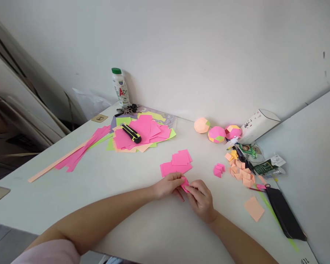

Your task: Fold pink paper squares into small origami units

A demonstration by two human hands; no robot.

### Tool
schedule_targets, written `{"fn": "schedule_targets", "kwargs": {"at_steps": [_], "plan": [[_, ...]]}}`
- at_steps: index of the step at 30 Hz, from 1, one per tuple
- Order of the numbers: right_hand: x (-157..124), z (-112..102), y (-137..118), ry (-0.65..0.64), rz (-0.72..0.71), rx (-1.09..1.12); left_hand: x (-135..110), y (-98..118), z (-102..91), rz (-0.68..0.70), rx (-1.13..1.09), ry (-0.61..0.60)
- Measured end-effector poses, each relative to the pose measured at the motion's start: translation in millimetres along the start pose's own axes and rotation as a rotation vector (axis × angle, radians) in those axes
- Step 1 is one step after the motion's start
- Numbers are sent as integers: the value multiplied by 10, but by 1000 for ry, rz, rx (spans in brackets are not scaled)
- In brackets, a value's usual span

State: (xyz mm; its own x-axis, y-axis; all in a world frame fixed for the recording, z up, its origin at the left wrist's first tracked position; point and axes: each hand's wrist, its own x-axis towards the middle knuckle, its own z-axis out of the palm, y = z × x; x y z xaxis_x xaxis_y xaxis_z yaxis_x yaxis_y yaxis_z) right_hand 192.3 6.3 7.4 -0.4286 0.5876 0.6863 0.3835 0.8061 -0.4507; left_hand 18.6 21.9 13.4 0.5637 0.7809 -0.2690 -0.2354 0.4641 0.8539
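Note:
Between the fingers of both hands is a small folded piece of pink paper [185,184]. My left hand [169,185] pinches it from the left, thumb on top. My right hand [202,200] grips its right side with thumb and fingertips. Just beyond the hands lies a loose stack of square pink paper sheets [181,158]. To the right sit a few folded pink paper pieces [219,169]. Farther right is a heap of folded peach paper pieces [242,172], with a flat peach sheet [254,209] nearer me.
A utility knife [131,133] rests on a pile of coloured paper [145,128]. Paper strips [82,150] lie at left. Behind stand a bottle [121,88], keys [128,109], paper balls [216,134] and a white paper tube [260,124]. A black pouch [286,214] lies at right.

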Motion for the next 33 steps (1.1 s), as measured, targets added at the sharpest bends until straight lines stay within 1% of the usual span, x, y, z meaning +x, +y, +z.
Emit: {"fn": "schedule_targets", "kwargs": {"at_steps": [3, 7, 11, 14, 19, 22, 29, 33], "plan": [[-17, 14, 21, -25, 36, 30, 7, 2, -19, -34, -15, -15], [-26, 30, 50, -59, 95, 59, 11, 1, 1, -54, 6, 12], [1, 24, 63, -68, 185, 130, 11, -1, 22, -58, 22, 33], [35, 3, 73, -76, 309, 199, 13, -13, 17, -54, 46, 22], [43, -26, 97, -130, 568, 323, 10, -27, 8, -45, 91, -7], [23, -28, 114, -141, 673, 383, 3, -19, 11, -47, 111, -27], [3, -13, 133, -137, 758, 420, -14, -20, -21, -20, 108, -102], [1, -10, 135, -144, 753, 426, -13, -27, -54, -41, 89, -143]]}}
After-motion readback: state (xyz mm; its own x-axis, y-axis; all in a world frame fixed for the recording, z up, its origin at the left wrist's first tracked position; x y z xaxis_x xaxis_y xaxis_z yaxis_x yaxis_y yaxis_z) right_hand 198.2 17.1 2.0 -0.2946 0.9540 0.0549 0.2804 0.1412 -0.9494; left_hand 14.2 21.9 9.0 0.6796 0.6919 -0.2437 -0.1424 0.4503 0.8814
